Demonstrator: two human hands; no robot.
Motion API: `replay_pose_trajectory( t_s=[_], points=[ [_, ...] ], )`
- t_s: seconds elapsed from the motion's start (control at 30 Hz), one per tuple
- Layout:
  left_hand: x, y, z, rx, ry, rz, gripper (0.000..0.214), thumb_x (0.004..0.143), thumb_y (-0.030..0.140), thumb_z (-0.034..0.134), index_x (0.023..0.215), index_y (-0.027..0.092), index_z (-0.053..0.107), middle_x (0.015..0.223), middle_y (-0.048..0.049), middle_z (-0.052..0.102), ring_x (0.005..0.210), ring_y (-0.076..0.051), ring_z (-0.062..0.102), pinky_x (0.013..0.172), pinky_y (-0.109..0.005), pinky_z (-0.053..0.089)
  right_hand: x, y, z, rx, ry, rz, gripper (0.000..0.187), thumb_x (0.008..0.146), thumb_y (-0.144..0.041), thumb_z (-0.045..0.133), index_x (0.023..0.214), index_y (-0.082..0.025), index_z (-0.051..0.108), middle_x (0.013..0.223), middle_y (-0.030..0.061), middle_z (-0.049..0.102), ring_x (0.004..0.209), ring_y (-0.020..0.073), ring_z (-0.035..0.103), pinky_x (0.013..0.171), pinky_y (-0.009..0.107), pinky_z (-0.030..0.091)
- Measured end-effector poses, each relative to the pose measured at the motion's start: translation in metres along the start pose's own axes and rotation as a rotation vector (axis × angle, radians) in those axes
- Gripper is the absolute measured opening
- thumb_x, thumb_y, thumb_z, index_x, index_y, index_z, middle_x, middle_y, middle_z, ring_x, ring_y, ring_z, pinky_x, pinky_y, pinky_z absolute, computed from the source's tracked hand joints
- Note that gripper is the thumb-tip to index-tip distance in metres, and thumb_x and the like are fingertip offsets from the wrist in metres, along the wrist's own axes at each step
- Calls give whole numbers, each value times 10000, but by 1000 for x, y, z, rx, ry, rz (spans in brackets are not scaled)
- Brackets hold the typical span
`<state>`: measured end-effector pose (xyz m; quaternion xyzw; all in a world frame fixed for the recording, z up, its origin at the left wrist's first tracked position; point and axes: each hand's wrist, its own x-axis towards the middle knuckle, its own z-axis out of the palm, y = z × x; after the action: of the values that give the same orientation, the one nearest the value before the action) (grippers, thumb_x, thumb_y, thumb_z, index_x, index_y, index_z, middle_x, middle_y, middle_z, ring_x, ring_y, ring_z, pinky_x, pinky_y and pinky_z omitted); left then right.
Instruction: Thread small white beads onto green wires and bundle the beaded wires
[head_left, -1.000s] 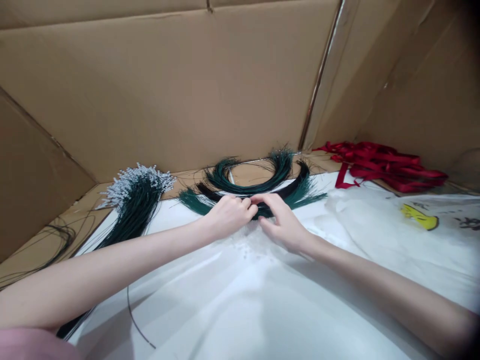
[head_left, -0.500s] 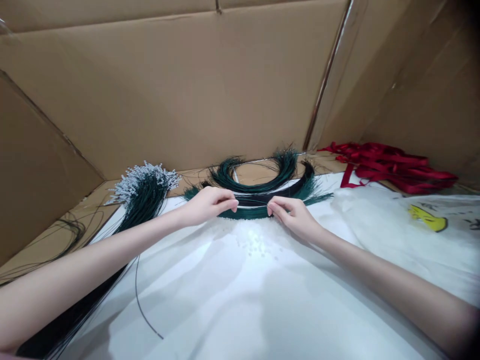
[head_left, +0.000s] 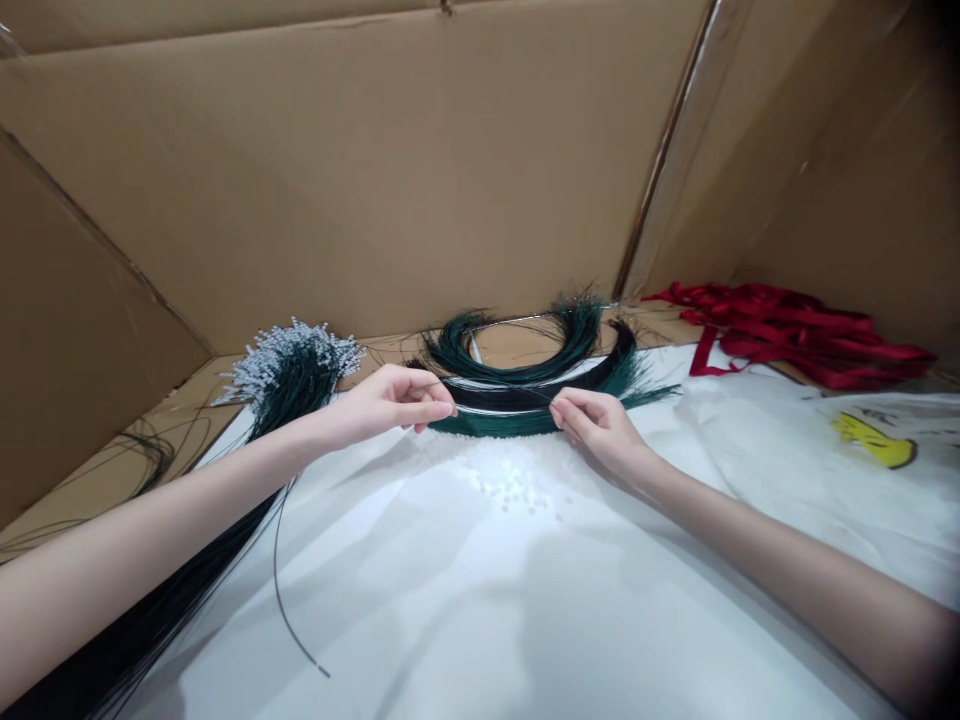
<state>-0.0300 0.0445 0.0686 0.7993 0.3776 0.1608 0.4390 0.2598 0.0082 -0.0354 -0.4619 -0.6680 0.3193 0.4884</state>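
My left hand (head_left: 394,400) and my right hand (head_left: 596,425) each pinch an end of one thin dark wire (head_left: 502,392) stretched between them. They hover just in front of a curved heap of dark green wires (head_left: 525,385). Small white beads (head_left: 514,492) lie scattered on the white sheet (head_left: 525,600) just below the hands. A bundle of green wires with white beaded tips (head_left: 289,372) lies to the left of my left hand.
Cardboard walls (head_left: 375,180) close in the back and sides. Red ribbons (head_left: 795,335) are piled at the back right. One loose dark wire (head_left: 289,610) curls on the sheet at the lower left. A yellow print (head_left: 874,440) shows on plastic at the right.
My hands were together at the green heap a second ago. They have drawn apart sideways, pulling a single wire taut between them.
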Motion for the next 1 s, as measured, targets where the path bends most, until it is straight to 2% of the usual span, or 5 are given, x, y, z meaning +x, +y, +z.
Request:
replay_pose_trajectory(
  t_s=[0.43,0.63,0.73,0.83,1.0],
  points=[
    [-20,-17,-17,-140,113,35,221,876,330,689,1039,183,664,589,57,531,588,-66,508,593,-179,390,-2,1,0,34,-5,-15,367,983,-355,466,652,-198,453,576,-40,364,520,105,331,511,270,260],
    [-19,-8,-14,-42,112,30,277,877,426,671,995,175,669,624,31,580,628,-86,537,601,-191,406,-3,-6,0,-72,-14,-54,357,978,-317,448,641,-198,439,580,-32,390,541,112,348,528,271,264],
    [-13,4,-13,69,57,12,322,884,473,639,984,169,673,657,11,605,636,-101,546,600,-204,421,-4,-11,-1,-161,-47,-88,330,965,-280,451,647,-193,453,589,-23,421,560,118,367,546,272,269],
    [-1,20,-7,182,-66,-11,340,882,486,620,961,162,684,674,-7,621,640,-119,561,590,-216,423,-5,-14,-1,-240,-90,-132,299,953,-246,444,660,-191,464,605,-13,458,575,125,391,567,270,287],
    [23,39,26,332,-270,76,301,909,414,565,849,144,684,620,-16,629,569,-107,519,516,-199,349,-6,-19,5,-328,-150,-231,250,948,-213,434,706,-194,494,630,-6,506,595,137,452,611,270,328]
  ],
)
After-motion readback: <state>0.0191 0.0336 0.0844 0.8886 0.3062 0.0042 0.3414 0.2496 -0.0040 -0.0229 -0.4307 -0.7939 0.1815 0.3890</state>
